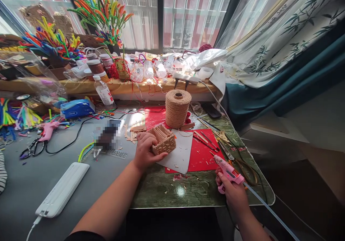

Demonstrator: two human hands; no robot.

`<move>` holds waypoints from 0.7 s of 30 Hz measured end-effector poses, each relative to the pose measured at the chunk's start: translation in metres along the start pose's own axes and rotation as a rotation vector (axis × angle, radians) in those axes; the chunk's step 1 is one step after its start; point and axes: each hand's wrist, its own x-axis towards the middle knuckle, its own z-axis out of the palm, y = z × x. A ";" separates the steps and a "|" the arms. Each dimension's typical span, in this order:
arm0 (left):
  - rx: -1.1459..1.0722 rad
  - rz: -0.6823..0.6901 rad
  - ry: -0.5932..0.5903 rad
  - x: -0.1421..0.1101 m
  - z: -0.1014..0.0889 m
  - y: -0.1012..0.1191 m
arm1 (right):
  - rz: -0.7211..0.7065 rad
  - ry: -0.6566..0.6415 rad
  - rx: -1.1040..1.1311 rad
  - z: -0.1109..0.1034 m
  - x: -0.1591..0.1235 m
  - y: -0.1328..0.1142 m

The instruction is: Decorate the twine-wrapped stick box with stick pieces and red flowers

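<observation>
My left hand (144,151) grips a small box made of wooden sticks and wrapped in twine (163,140), holding it over a white sheet (179,154) that lies on a red mat (202,153). My right hand (233,192) is closed round a pink hot glue gun (228,171) at the table's near right edge, with its nozzle pointing up and left toward the mat. A clear glue stick (269,210) trails from the gun's back. Just behind the box stands a big spool of jute twine (178,108). Loose wooden sticks (134,130) lie left of the box.
Scissors (237,160) and thin tools lie right of the mat. On the grey table part are a white power bank (63,189), a second pink glue gun (48,129), scissors (32,148), pipe cleaners (16,117). Bottles (104,91) and pipe-cleaner flowers (105,14) crowd the windowsill. A curtain (283,54) hangs at right.
</observation>
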 end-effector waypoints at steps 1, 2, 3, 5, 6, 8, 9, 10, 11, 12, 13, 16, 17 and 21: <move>0.043 0.024 -0.002 0.000 0.000 0.001 | 0.003 -0.004 -0.010 0.000 0.000 -0.001; 0.074 0.043 -0.009 -0.001 0.000 0.001 | 0.006 -0.009 -0.017 0.001 0.000 -0.001; 0.096 0.057 -0.024 -0.001 0.000 0.001 | 0.005 -0.007 -0.020 0.001 -0.001 -0.002; 0.123 0.081 -0.073 0.000 0.001 0.000 | 0.005 -0.004 -0.018 0.001 -0.001 -0.001; 0.128 0.092 -0.100 0.001 0.001 -0.002 | 0.005 0.001 -0.013 0.001 -0.001 0.000; 0.133 0.102 -0.139 0.005 0.002 -0.005 | 0.009 0.004 -0.004 0.000 -0.001 0.003; 0.142 0.100 -0.150 0.007 0.002 -0.006 | 0.010 0.001 0.000 -0.001 -0.001 0.004; 0.159 0.096 -0.164 0.008 0.001 -0.008 | 0.009 -0.003 0.002 -0.002 -0.001 0.005; 0.183 0.094 -0.181 0.010 0.001 -0.008 | 0.007 -0.005 0.003 -0.002 -0.002 0.006; 0.208 0.095 -0.198 0.012 0.000 -0.008 | 0.007 -0.011 0.004 -0.003 -0.002 0.006; 0.230 0.102 -0.215 0.013 -0.002 -0.008 | 0.009 -0.018 0.006 -0.003 -0.002 0.005; 0.268 0.139 -0.276 0.014 -0.007 -0.001 | 0.025 -0.027 0.024 -0.004 -0.001 0.004; 0.282 0.150 -0.297 0.013 -0.008 0.003 | 0.032 -0.026 0.031 -0.004 -0.001 0.003; 0.379 0.150 -0.294 0.007 -0.011 0.022 | 0.042 -0.023 0.046 -0.007 0.002 0.007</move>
